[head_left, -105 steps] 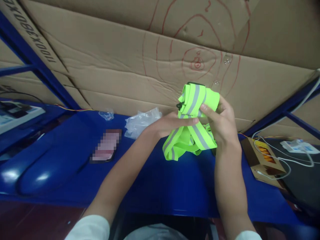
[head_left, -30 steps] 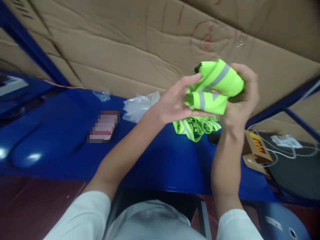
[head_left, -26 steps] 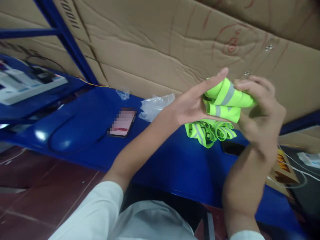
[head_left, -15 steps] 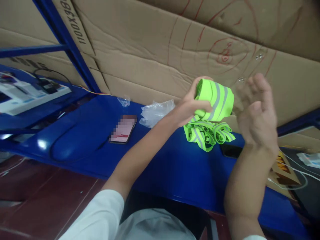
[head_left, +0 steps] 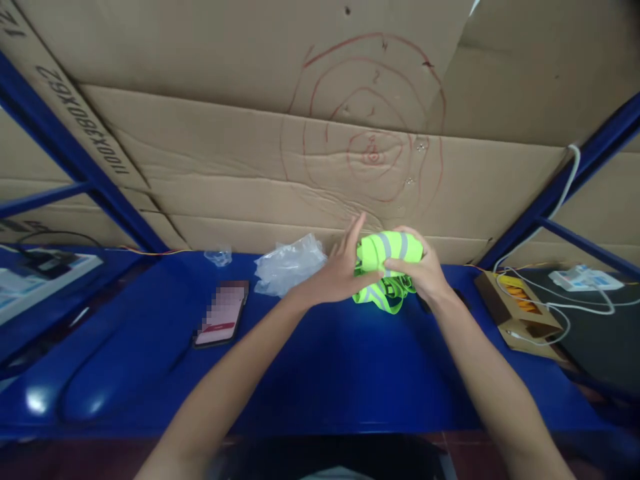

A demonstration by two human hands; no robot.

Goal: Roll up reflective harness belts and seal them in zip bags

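Between the surface's front edge (head_left: pixel 370 428) and the cardboard (head_left: pixel 225 133), my right hand (head_left: pixel 427 268) grips the green roll (head_left: pixel 391 248); my open left hand (head_left: pixel 341 272) seemingly touches it.

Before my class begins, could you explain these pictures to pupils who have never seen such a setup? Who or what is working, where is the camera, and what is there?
There is no machine here, only a person's two bare hands. One camera, worn on the head, takes every picture, looking forward and down. The right hand grips a bright green roll with grey stripes; the left hand is open against its other side. Below it are more green straps. On the blue table lie a phone, clear plastic bags and an open cardboard box. Behind stands cardboard with red rings drawn on it.
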